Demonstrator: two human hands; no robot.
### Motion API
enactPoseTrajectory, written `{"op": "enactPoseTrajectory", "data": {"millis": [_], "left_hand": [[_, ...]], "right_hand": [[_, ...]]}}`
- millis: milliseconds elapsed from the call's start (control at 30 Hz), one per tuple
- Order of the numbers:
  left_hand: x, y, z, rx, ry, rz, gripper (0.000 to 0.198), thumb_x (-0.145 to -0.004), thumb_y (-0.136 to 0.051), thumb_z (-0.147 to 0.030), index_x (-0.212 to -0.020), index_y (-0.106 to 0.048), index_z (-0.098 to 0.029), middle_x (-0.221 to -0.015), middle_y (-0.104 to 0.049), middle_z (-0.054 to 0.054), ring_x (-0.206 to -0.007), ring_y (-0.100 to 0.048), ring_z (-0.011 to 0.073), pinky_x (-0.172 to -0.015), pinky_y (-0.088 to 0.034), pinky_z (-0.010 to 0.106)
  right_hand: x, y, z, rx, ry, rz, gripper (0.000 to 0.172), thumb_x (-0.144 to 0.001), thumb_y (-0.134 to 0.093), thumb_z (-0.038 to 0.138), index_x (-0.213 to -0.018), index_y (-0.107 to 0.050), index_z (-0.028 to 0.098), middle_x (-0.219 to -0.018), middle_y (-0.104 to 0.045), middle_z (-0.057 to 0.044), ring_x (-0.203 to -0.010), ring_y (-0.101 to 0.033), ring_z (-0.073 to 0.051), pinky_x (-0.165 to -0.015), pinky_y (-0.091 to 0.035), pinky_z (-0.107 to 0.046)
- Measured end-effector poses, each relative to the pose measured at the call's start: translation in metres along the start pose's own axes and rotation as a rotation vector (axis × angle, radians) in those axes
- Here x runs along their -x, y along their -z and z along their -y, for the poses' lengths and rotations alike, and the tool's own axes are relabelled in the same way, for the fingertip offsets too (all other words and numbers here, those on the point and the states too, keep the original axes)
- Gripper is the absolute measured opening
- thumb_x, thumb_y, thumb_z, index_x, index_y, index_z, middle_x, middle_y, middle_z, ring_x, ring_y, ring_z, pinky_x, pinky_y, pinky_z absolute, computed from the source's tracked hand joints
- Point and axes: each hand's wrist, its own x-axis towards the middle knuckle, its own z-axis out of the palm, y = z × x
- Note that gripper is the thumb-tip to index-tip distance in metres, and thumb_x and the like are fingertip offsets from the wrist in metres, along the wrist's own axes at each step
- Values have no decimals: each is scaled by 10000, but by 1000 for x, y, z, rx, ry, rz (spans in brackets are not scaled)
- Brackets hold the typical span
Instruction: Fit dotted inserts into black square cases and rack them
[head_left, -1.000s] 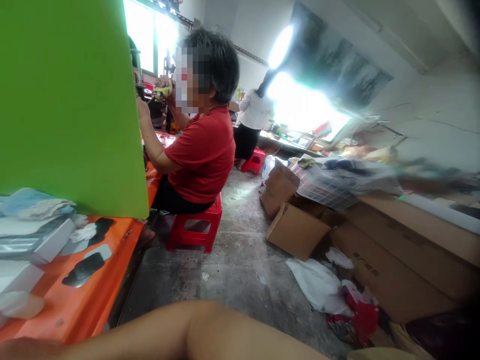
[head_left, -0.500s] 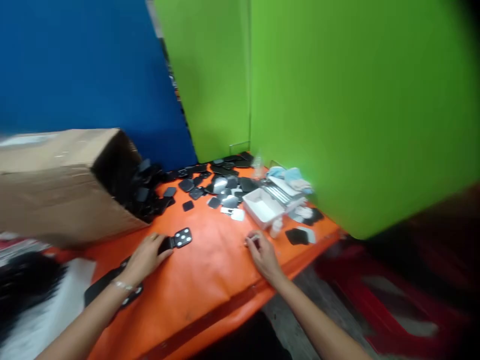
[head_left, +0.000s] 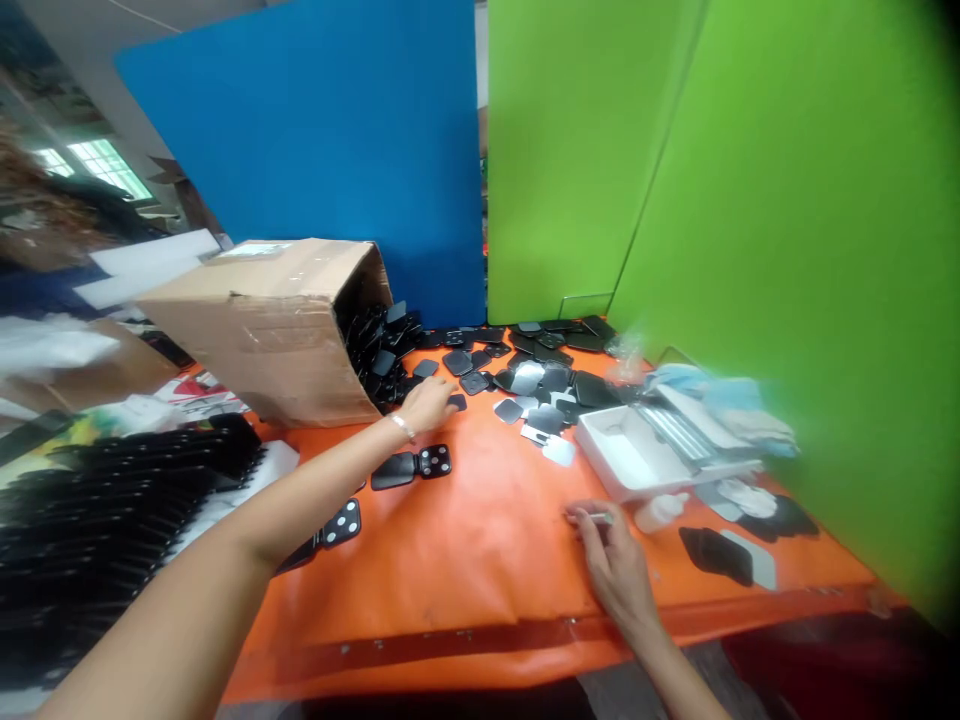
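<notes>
My left hand (head_left: 429,406) reaches over the orange table, fingertips at a small dark square piece (head_left: 456,402) near the pile of black pieces. Its fingers are blurred, so whether they grip the piece is unclear. Below it lies a flat black piece (head_left: 394,471) joined to a square with white dots (head_left: 435,461). A second dotted piece (head_left: 343,522) lies lower left, partly behind my left forearm. My right hand (head_left: 606,545) is closed around a small thin light-coloured item (head_left: 600,517), just left of a white bottle (head_left: 661,511).
A cardboard box (head_left: 292,340) lies on its side, black pieces spilling out. Behind the bottle is a white tray (head_left: 626,450). Rows of black pieces (head_left: 127,510) stand at the left. Blue and green panels (head_left: 570,160) border the table (head_left: 480,560).
My left hand has let go of the dotted black piece and moved away toward the pile. The view has turned left. My right hand stays near the bottle with its small item.
</notes>
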Motion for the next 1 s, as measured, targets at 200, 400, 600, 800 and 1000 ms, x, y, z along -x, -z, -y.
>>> {"op": "enactPoseTrajectory", "data": {"millis": [200, 400, 600, 800, 1000], "left_hand": [[-73, -17, -6, -14, -51, -46, 332, -858, -494, -157, -1181, -531, -221, -1187, -506, 115, -1115, -437, 244, -923, -348, 388], [-90, -21, -4, -34, -116, -45, 253, -866, -560, -292, -1088, -563, -172, -1166, -523, 113, -1105, -450, 251, -936, -348, 439], [-75, -12, 6, -87, -214, -35, 267, -812, -558, -183, -1074, -551, -131, -1126, -536, 118, -1068, -474, 243, -1002, -276, 457], [-30, -6, 7, -106, -293, -50, 346, -671, -553, -108, -1015, -528, -137, -1048, -546, 136, -1045, -472, 285, -1021, -219, 457], [25, 18, -19, -32, -211, -142, 246, -688, -499, -149, -934, -502, -161, -906, -542, 97, -924, -492, 266, -914, -335, 416]], "right_hand": [[-1, 1, 2, 10, -5, -12, 273, -888, -446, 456, -903, -543, 202, -853, -693, -91, -782, -674, -213, -702, -536, -319], [-3, 2, 7, -10, -20, 4, 281, -883, -449, 469, -877, -548, 206, -830, -694, -88, -757, -674, -215, -677, -541, -318], [-3, 2, 3, -82, -42, 10, 277, -887, -458, 462, -898, -545, 199, -835, -691, -91, -745, -667, -212, -647, -541, -313], [-2, 0, 2, -107, -34, 6, 255, -896, -456, 440, -897, -529, 196, -828, -675, -83, -746, -654, -207, -661, -529, -318], [-1, 0, 8, -106, -17, -13, 253, -895, -452, 437, -885, -523, 195, -812, -673, -81, -728, -647, -203, -656, -521, -322]]}}
